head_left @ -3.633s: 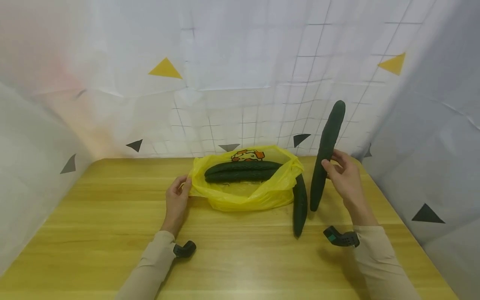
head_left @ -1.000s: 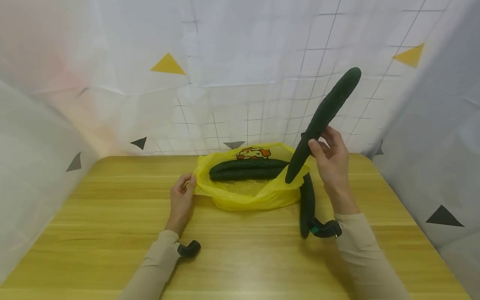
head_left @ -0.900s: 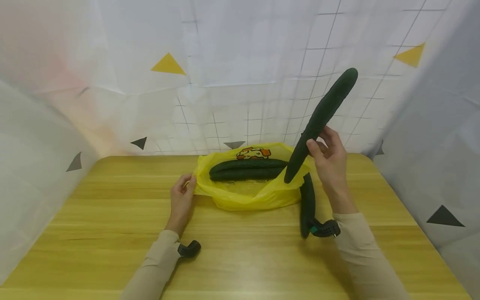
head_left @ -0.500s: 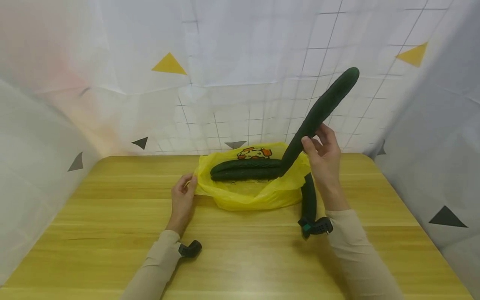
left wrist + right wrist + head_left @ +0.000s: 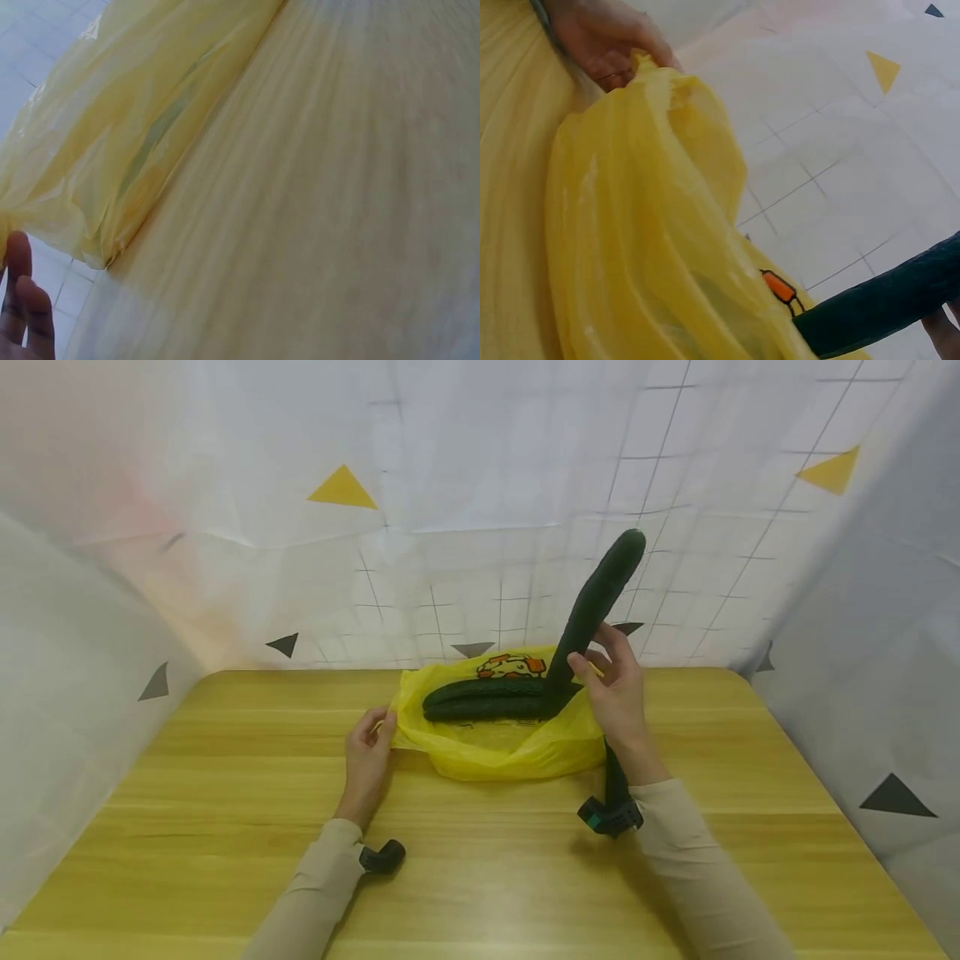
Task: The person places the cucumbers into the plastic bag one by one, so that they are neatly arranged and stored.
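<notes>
In the head view a yellow plastic bag [image 5: 517,760] lies open on the table with two dark green cucumbers [image 5: 480,708] side by side inside. My left hand [image 5: 367,760] pinches the bag's left edge; the left wrist view shows its fingers [image 5: 37,307] at the bag [image 5: 150,112]. My right hand [image 5: 618,702] grips another cucumber [image 5: 596,597], tilted, its lower end inside the bag's mouth over the right ends of the two. In the right wrist view this cucumber [image 5: 885,300] passes behind the bag's edge [image 5: 645,225]. One more cucumber [image 5: 616,777] lies right of the bag, partly hidden by my right wrist.
The wooden table [image 5: 480,877] has a white sheet wall [image 5: 480,460] behind it, with grid lines and coloured triangles. More sheets stand at the left and right sides. A dark wrist device [image 5: 382,857] sits at my left sleeve, another [image 5: 611,817] at my right.
My right hand has moved left and slightly down with its cucumber, whose lower end has passed from the bag's right edge into its mouth. The left hand keeps its hold.
</notes>
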The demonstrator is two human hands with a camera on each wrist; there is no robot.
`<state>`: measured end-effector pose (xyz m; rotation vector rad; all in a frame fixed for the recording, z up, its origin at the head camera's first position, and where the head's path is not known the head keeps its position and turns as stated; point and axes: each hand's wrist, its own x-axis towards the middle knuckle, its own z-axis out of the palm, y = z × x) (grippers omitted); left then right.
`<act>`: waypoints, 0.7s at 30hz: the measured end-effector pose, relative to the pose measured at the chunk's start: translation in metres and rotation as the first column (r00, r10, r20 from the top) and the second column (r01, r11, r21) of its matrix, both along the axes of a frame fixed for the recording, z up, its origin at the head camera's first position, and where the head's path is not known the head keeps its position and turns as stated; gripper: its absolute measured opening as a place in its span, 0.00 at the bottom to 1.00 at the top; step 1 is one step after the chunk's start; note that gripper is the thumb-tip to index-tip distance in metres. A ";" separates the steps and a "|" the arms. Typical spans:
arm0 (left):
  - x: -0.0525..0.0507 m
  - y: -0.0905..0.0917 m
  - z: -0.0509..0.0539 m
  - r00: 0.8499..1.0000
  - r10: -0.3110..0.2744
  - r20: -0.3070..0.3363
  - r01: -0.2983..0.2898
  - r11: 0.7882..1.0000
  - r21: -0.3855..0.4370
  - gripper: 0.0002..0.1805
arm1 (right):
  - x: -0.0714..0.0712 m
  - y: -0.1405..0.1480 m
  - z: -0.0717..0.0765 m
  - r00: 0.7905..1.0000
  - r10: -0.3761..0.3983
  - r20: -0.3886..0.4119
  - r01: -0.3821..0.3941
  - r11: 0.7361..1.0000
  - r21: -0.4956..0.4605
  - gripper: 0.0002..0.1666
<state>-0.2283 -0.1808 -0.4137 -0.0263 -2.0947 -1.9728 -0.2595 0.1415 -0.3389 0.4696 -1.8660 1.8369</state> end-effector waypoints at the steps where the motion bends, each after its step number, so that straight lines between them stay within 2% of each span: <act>1: 0.000 0.000 0.000 1.000 0.000 0.001 0.000 1.000 -0.002 0.15 | 0.000 -0.001 -0.001 1.000 0.004 0.010 -0.004 1.000 0.018 0.29; 9: 0.000 -0.001 0.000 1.000 0.006 0.004 -0.006 1.000 0.007 0.15 | 0.003 -0.010 -0.007 0.999 0.019 0.030 -0.025 0.979 0.203 0.29; 15: -0.001 -0.001 -0.002 1.000 0.008 -0.005 -0.008 1.000 0.009 0.15 | 0.018 -0.015 0.004 1.000 0.007 -0.017 -0.001 0.936 0.353 0.28; 17: -0.001 0.000 -0.002 1.000 0.009 -0.007 -0.009 1.000 0.006 0.14 | 0.020 -0.016 0.005 0.999 0.002 -0.032 0.011 0.919 0.395 0.27; 21: -0.001 0.000 -0.002 1.000 0.007 -0.011 -0.007 1.000 0.014 0.14 | 0.020 -0.016 0.005 0.999 0.013 -0.039 0.005 0.901 0.434 0.27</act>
